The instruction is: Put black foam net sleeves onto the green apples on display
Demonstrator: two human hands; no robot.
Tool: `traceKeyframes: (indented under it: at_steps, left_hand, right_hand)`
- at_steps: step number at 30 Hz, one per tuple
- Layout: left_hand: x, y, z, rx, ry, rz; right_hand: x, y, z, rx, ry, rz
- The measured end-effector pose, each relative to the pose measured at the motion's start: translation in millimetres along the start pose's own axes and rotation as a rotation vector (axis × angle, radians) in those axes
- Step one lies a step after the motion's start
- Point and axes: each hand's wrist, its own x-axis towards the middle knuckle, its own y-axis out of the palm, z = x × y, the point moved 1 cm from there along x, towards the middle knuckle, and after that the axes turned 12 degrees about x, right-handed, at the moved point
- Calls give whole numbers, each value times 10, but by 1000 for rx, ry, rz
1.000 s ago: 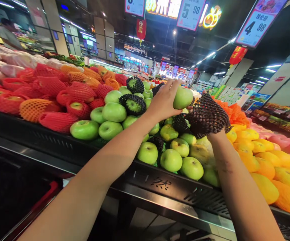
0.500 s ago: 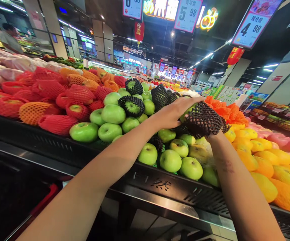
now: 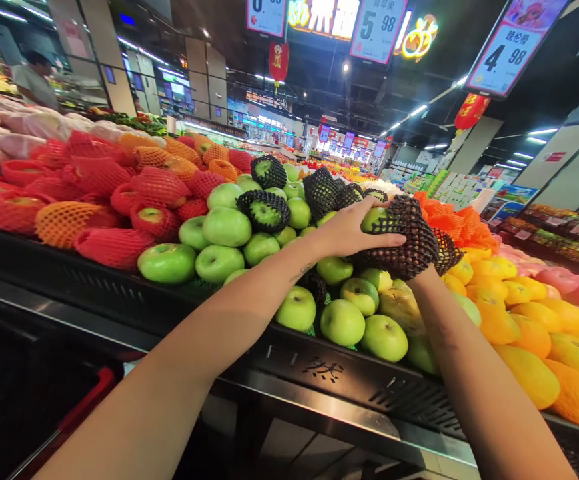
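My left hand (image 3: pixel 352 230) grips a green apple (image 3: pixel 372 218) that sits partly inside a black foam net sleeve (image 3: pixel 409 243), fingers curled round apple and net. My right hand is almost wholly hidden behind that net; only its wrist (image 3: pixel 427 280) shows below it, and the net seems held from that side. Both hands hover over a heap of loose green apples (image 3: pixel 342 320), some in black nets (image 3: pixel 264 210).
Red and orange netted fruit (image 3: pixel 99 193) fills the stand to the left, yellow and orange fruit (image 3: pixel 524 333) the right. The black metal stand edge (image 3: pixel 319 367) runs below. Price signs (image 3: pixel 504 57) hang overhead. A person (image 3: pixel 32 80) stands far left.
The apple, held bare beside the net a second ago, has been pushed down into the black net. Both hands have sunk slightly toward the heap.
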Motion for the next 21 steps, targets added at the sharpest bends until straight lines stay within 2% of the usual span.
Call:
traceKeyframes:
  at_steps: [4,8,11,14,16,18,21]
  left_hand:
    - [18,37,8,-60,-9,-42]
    - [48,107,30,-183,-136,-87]
    - [93,138,70,-340,-329,-140]
    - [166,111,147,-517,-502,-274]
    - [207,67,200,-605,-574,-382]
    - [224,25,230,-708,-588,-434]
    - [204,-11,212,-847,-493,-385]
  right_hand:
    - [-30,0,5,-96,-26,-27]
    - [-83,-34,163,24,13,-5]
    - [-105,-32,335,229,117,26]
    - [-93,-25,582,576,221,2]
    - [-80,-62,744,694,218,-135]
    - [-67,-139,831,726,162,-352]
    - [-42,-262,746,775,133,-689]
